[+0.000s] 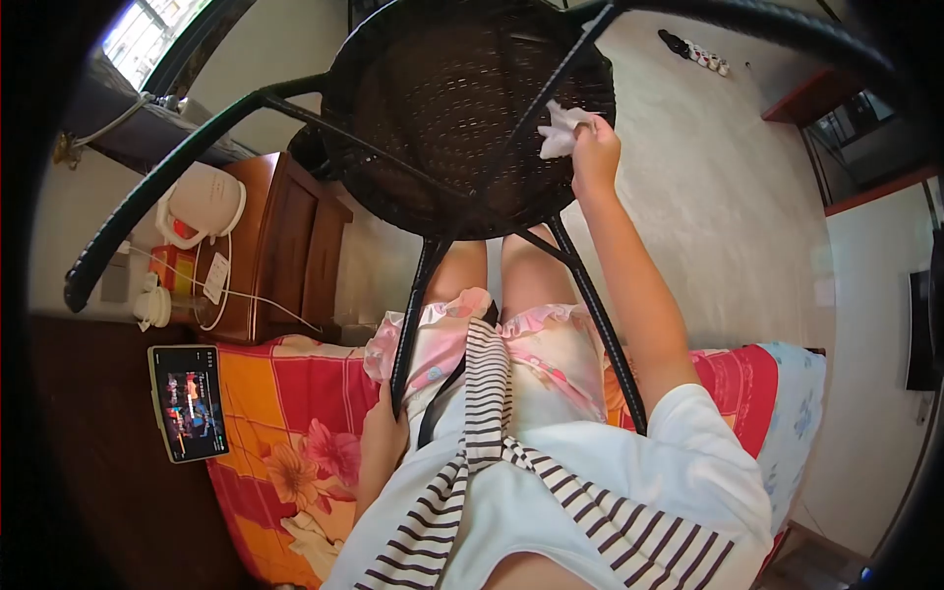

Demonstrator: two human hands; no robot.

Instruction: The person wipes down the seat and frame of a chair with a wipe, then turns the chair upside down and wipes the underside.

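Note:
A dark woven chair (433,118) lies upside down over my lap, its round seat underside facing me and its black legs pointing toward me and outward. My right hand (597,157) pinches a crumpled white tissue (562,132) against the right part of the seat's underside. My left forearm (382,442) hangs at my left side, beside the chair leg near my hip. The fingers of my left hand are hidden behind that leg and my clothes.
A lit tablet (189,403) stands at the left edge of the patterned bed (295,393). On the wooden nightstand (285,246) are a white kettle (208,202), a cable and small boxes. Shoes (693,53) lie on the floor (708,197); a cabinet (875,265) stands right.

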